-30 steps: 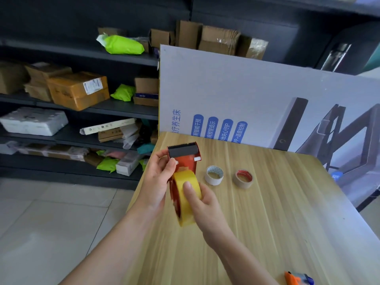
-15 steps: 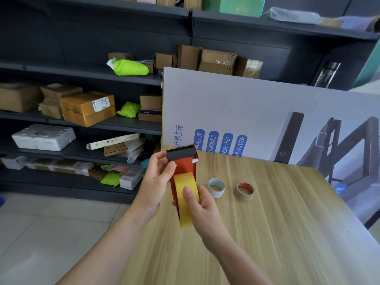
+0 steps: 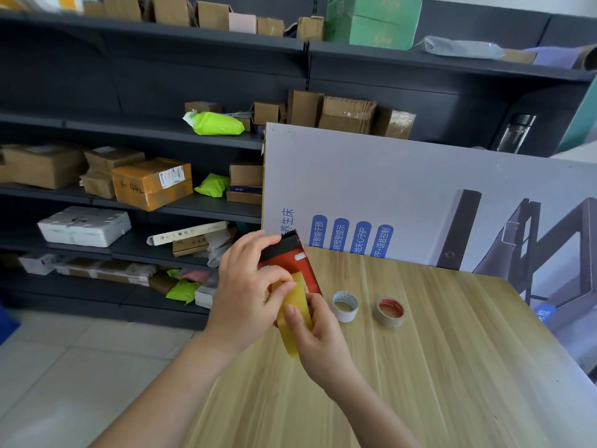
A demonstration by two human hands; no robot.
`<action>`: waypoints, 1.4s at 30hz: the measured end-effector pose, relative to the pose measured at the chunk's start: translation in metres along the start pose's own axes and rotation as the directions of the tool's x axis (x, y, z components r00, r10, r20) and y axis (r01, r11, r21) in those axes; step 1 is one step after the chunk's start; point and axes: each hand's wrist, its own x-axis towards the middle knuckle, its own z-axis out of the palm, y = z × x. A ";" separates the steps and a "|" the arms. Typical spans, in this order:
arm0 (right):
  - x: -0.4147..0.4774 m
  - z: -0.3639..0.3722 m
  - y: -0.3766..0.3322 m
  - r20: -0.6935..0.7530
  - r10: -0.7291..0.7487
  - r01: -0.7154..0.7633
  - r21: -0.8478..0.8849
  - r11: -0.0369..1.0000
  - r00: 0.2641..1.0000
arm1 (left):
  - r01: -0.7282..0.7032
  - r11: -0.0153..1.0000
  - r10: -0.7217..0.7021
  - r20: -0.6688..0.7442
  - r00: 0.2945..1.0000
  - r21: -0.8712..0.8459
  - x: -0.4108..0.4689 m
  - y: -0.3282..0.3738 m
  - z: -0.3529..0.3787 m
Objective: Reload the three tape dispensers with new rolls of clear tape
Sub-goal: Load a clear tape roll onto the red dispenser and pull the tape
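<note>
I hold a red tape dispenser [image 3: 298, 270] with a black toothed blade above the wooden table's [image 3: 436, 367] left edge. A yellowish roll of tape [image 3: 290, 324] sits in it, seen edge-on. My right hand [image 3: 318, 337] grips the roll and dispenser from below, thumb on the roll. My left hand [image 3: 248, 286] covers the dispenser's left side, its fingertips pinching at the tape on top of the roll. Two nearly spent tape cores stand on the table to the right: a white core [image 3: 345, 306] and a red-lined core [image 3: 390, 312].
A large printed board [image 3: 403, 195] leans upright along the table's far edge. Dark shelves [image 3: 145, 134] with cardboard boxes and green bags fill the left and back. Tiled floor [image 3: 64, 367] lies left of the table.
My left hand has slid down from the blade area onto the roll, fingers now pinching the tape. The camera has tilted up, showing more shelves. The right hand keeps its hold.
</note>
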 end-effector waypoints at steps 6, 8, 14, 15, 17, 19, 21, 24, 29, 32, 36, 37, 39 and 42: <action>-0.003 0.000 -0.001 0.047 0.024 -0.024 0.013 1.000 0.999 | -0.022 0.998 0.026 -0.067 0.997 0.058 0.010 0.001 -0.010; -0.005 -0.001 -0.001 0.075 0.021 -0.023 0.029 0.999 0.997 | -0.039 0.993 0.048 -0.076 0.996 0.109 0.014 0.001 -0.014; -0.009 -0.005 -0.002 0.161 0.029 -0.038 0.055 0.998 0.986 | -0.035 0.989 0.046 -0.073 0.996 0.145 0.028 -0.003 -0.020; -0.009 -0.005 -0.002 0.166 0.041 -0.052 0.065 0.996 0.985 | -0.023 0.992 0.033 -0.080 0.996 0.124 0.030 -0.003 -0.021; -0.010 -0.005 -0.002 0.180 0.069 -0.088 0.097 0.991 0.981 | 0.004 0.997 0.003 -0.099 0.995 0.075 0.033 -0.004 -0.022; -0.011 -0.005 0.000 0.188 0.103 -0.126 0.117 0.985 0.977 | 0.014 0.999 -0.010 -0.108 0.994 0.038 0.037 -0.005 -0.024; -0.011 -0.005 0.000 0.174 0.155 -0.177 0.119 0.977 0.973 | 0.005 0.999 -0.002 -0.104 0.995 0.034 0.041 -0.006 -0.025; -0.008 -0.006 -0.002 0.102 0.232 -0.240 0.065 0.969 0.967 | 0.023 1.000 -0.022 -0.061 0.998 0.012 0.047 -0.005 -0.026; -0.004 -0.008 0.000 0.111 0.284 -0.296 0.113 0.948 0.952 | 0.159 0.984 -0.156 0.050 0.987 -0.075 0.060 -0.012 -0.033; -0.001 -0.011 0.003 0.153 0.284 -0.305 0.137 0.943 0.947 | 0.212 0.974 -0.210 0.037 0.977 -0.078 0.073 -0.020 -0.043; 0.003 -0.010 0.002 0.152 0.295 -0.314 0.122 0.942 0.943 | 0.151 0.988 -0.150 0.048 0.987 -0.022 0.082 -0.019 -0.046; 0.003 -0.009 0.001 0.135 0.294 -0.310 0.117 0.943 0.946 | 0.131 0.991 -0.131 0.047 0.990 -0.009 0.085 -0.019 -0.046; 0.004 -0.009 -0.001 0.073 0.286 -0.292 0.093 0.952 0.955 | 0.142 0.990 -0.142 0.029 0.989 0.010 0.090 -0.024 -0.045; 0.007 -0.012 -0.006 0.089 0.247 -0.255 0.090 0.963 0.965 | 0.280 0.959 -0.281 -0.047 0.959 -0.035 0.095 -0.039 -0.041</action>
